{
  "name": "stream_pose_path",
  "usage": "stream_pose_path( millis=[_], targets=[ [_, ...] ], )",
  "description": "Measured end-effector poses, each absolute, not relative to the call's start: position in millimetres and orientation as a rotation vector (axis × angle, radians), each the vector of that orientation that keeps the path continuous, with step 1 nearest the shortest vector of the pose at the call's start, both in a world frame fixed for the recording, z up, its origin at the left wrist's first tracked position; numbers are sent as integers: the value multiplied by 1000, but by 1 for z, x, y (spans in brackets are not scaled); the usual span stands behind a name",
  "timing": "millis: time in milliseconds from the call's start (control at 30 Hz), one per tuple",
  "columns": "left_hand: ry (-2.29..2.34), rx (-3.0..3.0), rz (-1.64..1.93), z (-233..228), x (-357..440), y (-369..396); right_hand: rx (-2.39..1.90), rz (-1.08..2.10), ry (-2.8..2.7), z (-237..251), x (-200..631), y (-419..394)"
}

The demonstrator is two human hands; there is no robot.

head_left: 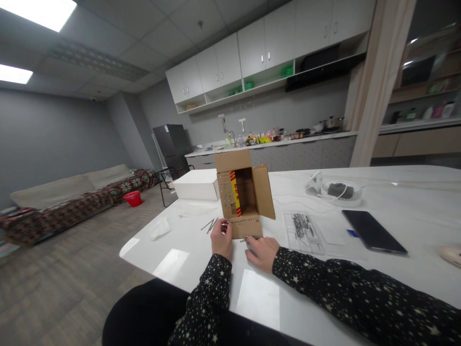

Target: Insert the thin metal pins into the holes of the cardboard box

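Note:
An open cardboard box stands on its side with its opening facing me and its flaps spread. A row of small holes runs along its lower flap, and many small metal dots show on its left panel. At that flap's left corner is my left hand, thumb and fingers curled together; whatever they pinch is too small to make out. My right hand rests on the table before the flap, its fingertips closed on thin metal nails. A few more long nails lie left of my left hand.
Right of the box sits a clear plastic case of metal nails, then a dark phone. Behind them are a white round item with a cable and, left of the box, a white box. Crumpled tissue lies near the left edge.

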State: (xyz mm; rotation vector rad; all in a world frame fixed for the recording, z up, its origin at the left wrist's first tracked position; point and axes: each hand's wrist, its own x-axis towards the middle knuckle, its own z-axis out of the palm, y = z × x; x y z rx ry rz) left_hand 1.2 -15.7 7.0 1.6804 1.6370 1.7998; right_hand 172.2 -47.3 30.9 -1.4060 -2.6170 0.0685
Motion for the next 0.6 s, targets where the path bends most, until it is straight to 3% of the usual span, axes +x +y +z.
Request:
stream_pose_path(
  millis=[600],
  targets=[
    [1615, 1704, 1745, 10, 3, -16, -1417, 56, -2608, 26, 171, -45]
  ],
)
